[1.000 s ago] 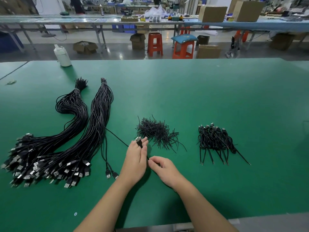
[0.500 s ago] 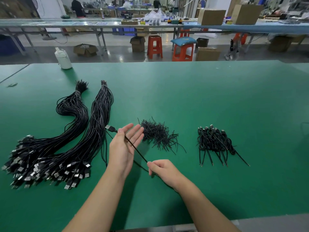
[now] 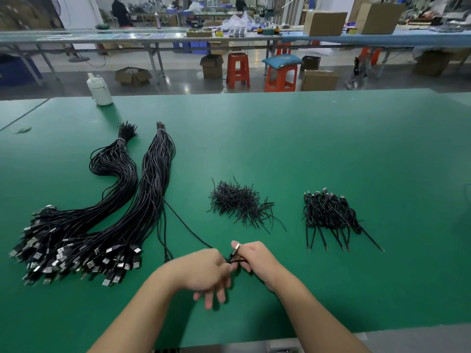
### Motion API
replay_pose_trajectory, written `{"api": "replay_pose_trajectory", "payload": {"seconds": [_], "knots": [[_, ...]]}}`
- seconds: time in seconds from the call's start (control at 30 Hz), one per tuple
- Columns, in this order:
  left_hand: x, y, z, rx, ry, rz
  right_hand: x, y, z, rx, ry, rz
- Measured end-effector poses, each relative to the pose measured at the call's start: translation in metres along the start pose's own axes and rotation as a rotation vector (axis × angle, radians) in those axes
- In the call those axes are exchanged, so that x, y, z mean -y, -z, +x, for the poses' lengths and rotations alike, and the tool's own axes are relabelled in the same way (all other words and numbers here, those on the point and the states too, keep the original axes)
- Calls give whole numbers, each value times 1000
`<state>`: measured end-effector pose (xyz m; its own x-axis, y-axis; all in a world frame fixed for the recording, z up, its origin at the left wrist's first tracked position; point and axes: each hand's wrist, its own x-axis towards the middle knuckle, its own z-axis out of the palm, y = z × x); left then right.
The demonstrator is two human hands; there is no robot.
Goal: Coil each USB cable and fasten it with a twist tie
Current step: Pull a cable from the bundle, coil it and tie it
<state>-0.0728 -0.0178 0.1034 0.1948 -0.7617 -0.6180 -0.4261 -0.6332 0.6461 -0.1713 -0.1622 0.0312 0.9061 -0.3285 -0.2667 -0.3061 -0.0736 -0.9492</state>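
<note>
A single black USB cable point(image 3: 188, 228) runs from the big cable bundle point(image 3: 150, 189) to my hands, low in the middle of the green table point(image 3: 318, 138). My right hand point(image 3: 257, 259) pinches its plug end, with the metal plug sticking up between the fingers. Just left of it, my left hand point(image 3: 204, 273) is turned palm down and blurred, and it holds the cable where it loops over to the right hand. Behind the hands lies a heap of black twist ties point(image 3: 239, 203). A pile of coiled, tied cables point(image 3: 328, 214) sits to the right.
A second bundle of loose cables point(image 3: 63, 235) lies at the far left, its plugs fanned toward the near edge. A white bottle point(image 3: 100, 91) stands at the far left rim. Beyond the table are stools, boxes and other benches.
My left hand has turned from open and palm up to palm down, swinging toward me and right. My right hand has risen and now pinches the plug, and the hands have closed together.
</note>
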Motion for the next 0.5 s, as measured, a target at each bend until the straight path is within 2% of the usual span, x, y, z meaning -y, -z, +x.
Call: {"api": "replay_pose_trajectory", "payload": {"seconds": [0.1,0.13,0.2,0.33,0.43,0.5], "knots": [[-7,-10,1,-232,89,540,1,-2,0,-2,-4,-5],[-6,-12,3,-319,108,616,2,-3,0,2,-5,0],[-2,-17,5,-421,134,637,3,-5,0,7,-10,20],[8,-16,4,-445,120,572,7,-14,-4,18,-7,60],[15,-12,5,-522,9,534,15,-16,-9,10,26,137],[17,-8,6,-579,-113,325,24,-14,-12,7,70,185]]}}
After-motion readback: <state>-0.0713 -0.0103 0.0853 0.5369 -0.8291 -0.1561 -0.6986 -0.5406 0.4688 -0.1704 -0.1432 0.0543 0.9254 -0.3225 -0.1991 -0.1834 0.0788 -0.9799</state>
